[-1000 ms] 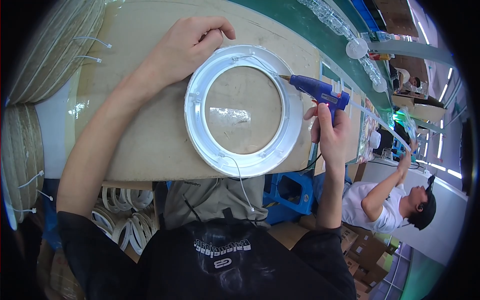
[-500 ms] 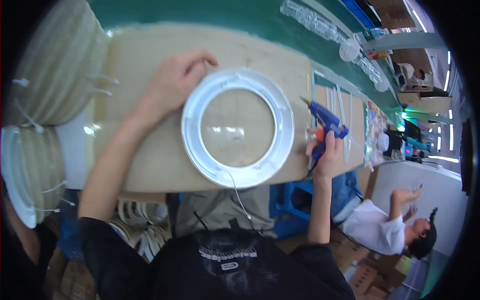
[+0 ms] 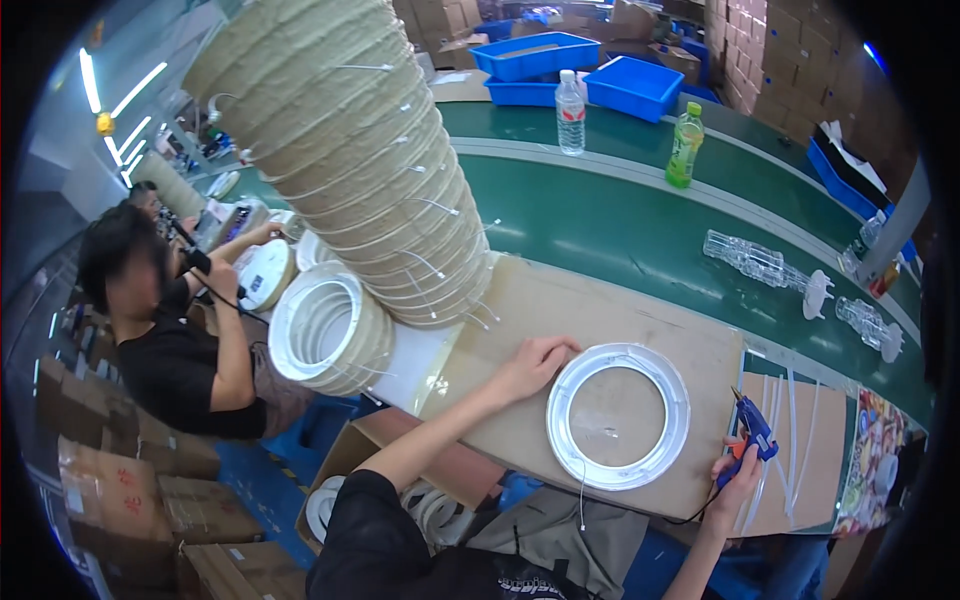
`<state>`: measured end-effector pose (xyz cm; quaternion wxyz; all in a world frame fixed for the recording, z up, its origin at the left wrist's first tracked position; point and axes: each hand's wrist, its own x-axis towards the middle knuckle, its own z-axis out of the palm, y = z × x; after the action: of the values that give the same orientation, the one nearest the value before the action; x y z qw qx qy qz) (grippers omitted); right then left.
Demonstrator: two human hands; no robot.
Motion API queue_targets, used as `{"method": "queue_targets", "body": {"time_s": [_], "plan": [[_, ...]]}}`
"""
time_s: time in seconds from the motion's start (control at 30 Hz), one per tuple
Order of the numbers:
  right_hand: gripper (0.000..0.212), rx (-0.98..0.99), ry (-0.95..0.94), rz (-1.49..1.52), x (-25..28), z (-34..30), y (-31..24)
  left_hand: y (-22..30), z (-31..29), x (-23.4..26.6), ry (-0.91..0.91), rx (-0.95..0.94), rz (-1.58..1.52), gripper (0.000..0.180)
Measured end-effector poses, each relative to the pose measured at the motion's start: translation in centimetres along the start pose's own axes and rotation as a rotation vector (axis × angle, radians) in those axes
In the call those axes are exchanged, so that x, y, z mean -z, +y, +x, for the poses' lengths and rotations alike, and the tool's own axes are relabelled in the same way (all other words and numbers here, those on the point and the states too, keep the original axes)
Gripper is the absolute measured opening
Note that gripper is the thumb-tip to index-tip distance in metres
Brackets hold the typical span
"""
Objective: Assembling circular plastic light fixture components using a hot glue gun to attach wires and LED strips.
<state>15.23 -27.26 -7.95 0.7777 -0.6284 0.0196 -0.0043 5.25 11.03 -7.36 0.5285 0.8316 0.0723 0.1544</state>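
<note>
Now that the right hand has drawn the clenched blue glue gun off to three o'clock, the left hand's released fingers rest on the white ring, gluing apparently paused.

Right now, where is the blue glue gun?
In the head view the blue glue gun is at lower right, gripped in the right hand over the board's right edge, just right of the white ring, beside the glue sticks.

The person wears a black short-sleeved T-shirt with a small pale print across the chest, and grey-khaki trousers. Both forearms are bare from the sleeve down. The left hand and the right hand are bare, without gloves, rings or a watch in view.
</note>
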Motion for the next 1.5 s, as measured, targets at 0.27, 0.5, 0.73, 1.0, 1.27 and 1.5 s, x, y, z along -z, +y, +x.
{"method": "queue_targets", "body": {"time_s": [0.27,0.5,0.73,1.0,1.27,1.5], "plan": [[0.042,-0.020,-0.050,-0.022,-0.1,0.5,-0.2,3.5,-5.1,1.2,-0.228,0.173,0.074,0.044],[0.041,-0.009,-0.090,-0.007,0.7,0.4,0.4,5.8,-6.7,0.0,-0.185,0.280,-0.059,0.047],[0.040,-0.003,-0.120,0.011,0.6,0.5,0.8,9.6,-13.7,6.6,-0.112,0.133,0.156,0.049],[0.039,0.098,-0.027,-0.040,3.2,3.2,3.7,13.7,-27.7,21.1,0.469,0.446,0.117,0.037],[0.038,-0.025,-0.097,-0.021,1.7,1.5,1.2,8.0,-27.8,30.1,0.830,0.413,0.049,0.023],[0.040,-0.030,-0.055,0.031,0.9,1.2,1.2,3.6,-25.6,31.5,0.815,0.498,0.058,0.023]]}}
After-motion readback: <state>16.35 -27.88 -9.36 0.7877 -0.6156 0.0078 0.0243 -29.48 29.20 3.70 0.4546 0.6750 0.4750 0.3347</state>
